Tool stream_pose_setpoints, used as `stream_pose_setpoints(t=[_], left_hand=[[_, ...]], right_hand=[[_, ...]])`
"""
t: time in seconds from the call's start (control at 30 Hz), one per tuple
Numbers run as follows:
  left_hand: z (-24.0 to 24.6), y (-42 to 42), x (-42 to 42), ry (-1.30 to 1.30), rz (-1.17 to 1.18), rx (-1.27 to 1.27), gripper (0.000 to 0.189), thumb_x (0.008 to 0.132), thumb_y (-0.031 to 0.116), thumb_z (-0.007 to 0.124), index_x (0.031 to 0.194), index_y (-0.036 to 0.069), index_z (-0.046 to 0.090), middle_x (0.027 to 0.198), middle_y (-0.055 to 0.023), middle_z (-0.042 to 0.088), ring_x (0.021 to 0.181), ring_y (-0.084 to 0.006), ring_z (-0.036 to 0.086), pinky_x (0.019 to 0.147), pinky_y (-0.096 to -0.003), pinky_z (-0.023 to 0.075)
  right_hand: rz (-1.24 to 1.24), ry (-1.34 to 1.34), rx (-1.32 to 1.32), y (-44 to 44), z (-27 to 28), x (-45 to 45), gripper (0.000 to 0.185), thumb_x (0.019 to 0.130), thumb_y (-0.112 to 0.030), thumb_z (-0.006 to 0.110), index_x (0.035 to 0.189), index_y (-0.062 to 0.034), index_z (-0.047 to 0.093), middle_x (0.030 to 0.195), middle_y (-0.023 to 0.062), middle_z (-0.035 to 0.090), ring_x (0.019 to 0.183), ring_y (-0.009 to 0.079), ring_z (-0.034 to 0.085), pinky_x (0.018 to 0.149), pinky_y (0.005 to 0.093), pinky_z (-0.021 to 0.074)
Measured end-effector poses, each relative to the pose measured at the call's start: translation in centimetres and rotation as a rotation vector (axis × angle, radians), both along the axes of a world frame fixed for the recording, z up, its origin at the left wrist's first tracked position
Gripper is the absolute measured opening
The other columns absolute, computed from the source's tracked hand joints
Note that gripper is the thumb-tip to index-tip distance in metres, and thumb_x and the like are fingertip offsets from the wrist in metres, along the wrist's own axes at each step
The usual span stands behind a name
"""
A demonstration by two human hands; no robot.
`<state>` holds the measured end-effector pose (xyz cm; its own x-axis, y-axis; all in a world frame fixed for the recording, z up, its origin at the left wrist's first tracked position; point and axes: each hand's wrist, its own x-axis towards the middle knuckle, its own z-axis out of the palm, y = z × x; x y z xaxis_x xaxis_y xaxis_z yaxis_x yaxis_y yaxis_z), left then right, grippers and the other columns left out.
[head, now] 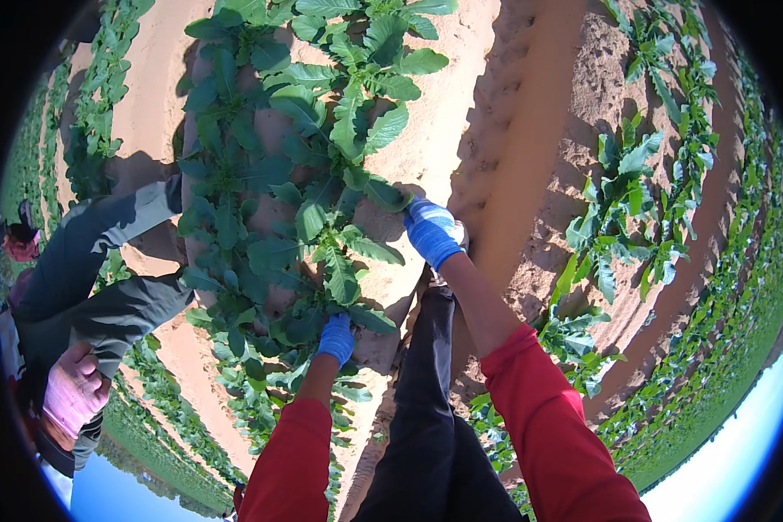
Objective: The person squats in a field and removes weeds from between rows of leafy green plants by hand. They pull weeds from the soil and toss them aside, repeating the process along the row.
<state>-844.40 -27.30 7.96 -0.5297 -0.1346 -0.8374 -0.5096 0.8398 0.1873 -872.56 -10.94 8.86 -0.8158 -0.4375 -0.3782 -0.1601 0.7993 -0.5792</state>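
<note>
My left hand (337, 338), in a blue knit glove, reaches low into the leaves at the base of a leafy green plant (333, 251). Foliage hides its fingers, so whether they grip anything cannot be seen. My right hand (430, 228) wears a blue and white knit glove. Its fingers are curled at the tip of a broad toothed leaf (386, 194) and seem to pinch it. Both hands are over the right edge of a raised soil bed (440, 140) that carries two rows of these plants.
A person in dark trousers (98, 261) bends at the left, with a pink-gloved hand (75, 391) on that side. A sandy furrow (528, 143) runs to the right of the bed. Beyond it stands another plant row (633, 196). My dark-trousered leg (427, 365) is between my arms.
</note>
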Motion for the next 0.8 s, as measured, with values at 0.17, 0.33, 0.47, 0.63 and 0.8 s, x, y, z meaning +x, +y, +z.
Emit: stream_pose_setpoints(t=[0.17,0.33,0.47,0.63,0.8], left_hand=[[0.8,0.3,-1.1,-0.114,0.0,-0.027,0.036,0.074,0.016,0.058,0.104,0.001,0.046,0.106,-0.0246,0.046,0.095,-0.0397,0.047,0.082,-0.0431,0.0405],[1.3,1.4,-1.0,-0.061,0.048,-0.132,0.034,0.07,0.02,0.063,0.096,0.002,0.05,0.098,-0.0235,0.052,0.09,-0.039,0.05,0.077,-0.0424,0.0422],[3.6,0.9,-1.4,-0.017,0.235,0.012,0.02,0.071,0.022,0.062,0.084,0.007,0.058,0.077,-0.0171,0.058,0.075,-0.0374,0.055,0.068,-0.0402,0.0443],[5.6,-1.4,-8.7,-0.082,0.256,-0.025,0.021,0.076,0.025,0.056,0.084,0.006,0.057,0.081,-0.0188,0.059,0.076,-0.0372,0.056,0.068,-0.0423,0.0444],[7.4,-1.9,-26.2,0.405,0.299,0.027,0.01,0.08,0.014,0.053,0.082,0.005,0.056,0.076,-0.0177,0.059,0.069,-0.0343,0.056,0.063,-0.0403,0.0442]], right_hand=[[-0.113,-0.021,-0.217,5.1,1.2,-2.0,0.015,0.074,-0.015,0.058,0.084,-0.0041,0.058,0.08,0.0162,0.059,0.076,0.0332,0.057,0.065,0.0392,0.0458],[-0.269,-0.022,0.124,14.9,2.4,-6.9,0.03,0.072,-0.015,0.061,0.1,-0.0065,0.056,0.095,0.0167,0.058,0.086,0.0326,0.056,0.075,0.0373,0.0453],[-0.295,-0.015,0.339,21.8,2.0,-10.9,0.034,0.071,-0.016,0.06,0.103,-0.0067,0.055,0.098,0.017,0.057,0.091,0.0331,0.054,0.08,0.0379,0.0436],[-0.227,-0.095,0.378,23.1,0.9,-12.3,0.031,0.073,-0.006,0.049,0.103,-0.0085,0.054,0.098,0.0169,0.056,0.093,0.0334,0.054,0.08,0.0393,0.0436],[-0.251,-0.167,0.414,22.6,1.7,-12.5,0.037,0.074,0.001,0.042,0.108,-0.0096,0.051,0.105,0.0184,0.053,0.098,0.0339,0.052,0.082,0.0401,0.0432]])
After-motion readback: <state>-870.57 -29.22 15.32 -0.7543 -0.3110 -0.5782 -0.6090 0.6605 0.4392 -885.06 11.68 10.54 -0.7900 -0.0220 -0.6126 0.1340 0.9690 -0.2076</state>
